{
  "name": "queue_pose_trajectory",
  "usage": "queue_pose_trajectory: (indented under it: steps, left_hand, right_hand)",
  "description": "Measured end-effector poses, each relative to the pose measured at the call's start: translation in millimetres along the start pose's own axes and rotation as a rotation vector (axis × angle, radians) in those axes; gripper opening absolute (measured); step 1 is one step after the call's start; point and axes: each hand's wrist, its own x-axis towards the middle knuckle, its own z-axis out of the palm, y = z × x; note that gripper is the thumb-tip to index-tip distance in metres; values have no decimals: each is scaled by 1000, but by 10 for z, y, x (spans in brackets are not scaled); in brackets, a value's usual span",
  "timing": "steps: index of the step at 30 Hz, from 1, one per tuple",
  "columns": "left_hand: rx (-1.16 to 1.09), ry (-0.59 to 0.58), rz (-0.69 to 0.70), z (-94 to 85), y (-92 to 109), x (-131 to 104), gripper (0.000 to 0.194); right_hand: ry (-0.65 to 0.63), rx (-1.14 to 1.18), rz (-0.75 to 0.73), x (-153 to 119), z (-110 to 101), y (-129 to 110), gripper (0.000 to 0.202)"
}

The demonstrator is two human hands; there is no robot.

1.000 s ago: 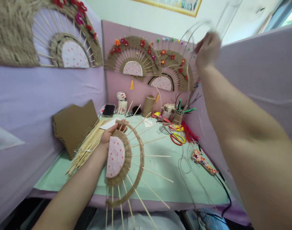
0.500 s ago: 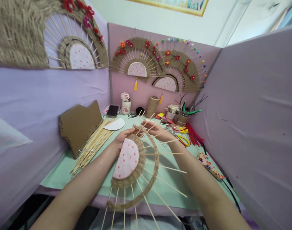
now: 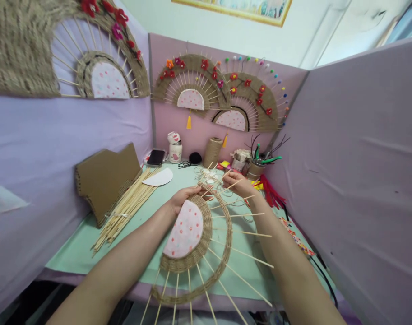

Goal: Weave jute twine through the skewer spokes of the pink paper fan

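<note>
A half-round woven fan [image 3: 206,225] tilts over the table's front edge, with thin bamboo sticks fanning outward and a pink-dotted white half-circle [image 3: 185,228] at its core. An outer band of twine [image 3: 229,230] runs across the sticks, apart from the inner woven band. My left hand [image 3: 187,198] grips the fan's far end, some fingers hidden behind the sticks. Beyond the stick tips on the right, my right hand [image 3: 238,184] is closed in a pinch on what looks like a thin strand of twine. Loose twine loops [image 3: 209,175] lie behind the fan.
Left of the fan lie a bundle of bamboo sticks [image 3: 124,212], a white half-circle [image 3: 158,177] and brown cardboard [image 3: 107,180]. At the back stand a twine spool [image 3: 212,152] and a tool pot [image 3: 255,170]. Red pipe cleaners [image 3: 273,194] and a flowered glue gun [image 3: 297,237] lie right.
My right hand has moved right, away from the fan's far end, and its fingers have closed into a pinch. The fan and my left hand have shifted slightly right in view.
</note>
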Motion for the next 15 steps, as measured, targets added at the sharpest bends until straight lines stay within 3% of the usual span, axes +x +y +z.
queue_pose_trajectory:
  steps: [7,15]
  left_hand:
    - [0,-13,11,-89,-28,-40,29]
    - [-54,-55,10,-96,-52,-44,34]
  right_hand:
    - [37,6,-72,205,94,67,28]
    - [192,-58,-170,432,212,88,29]
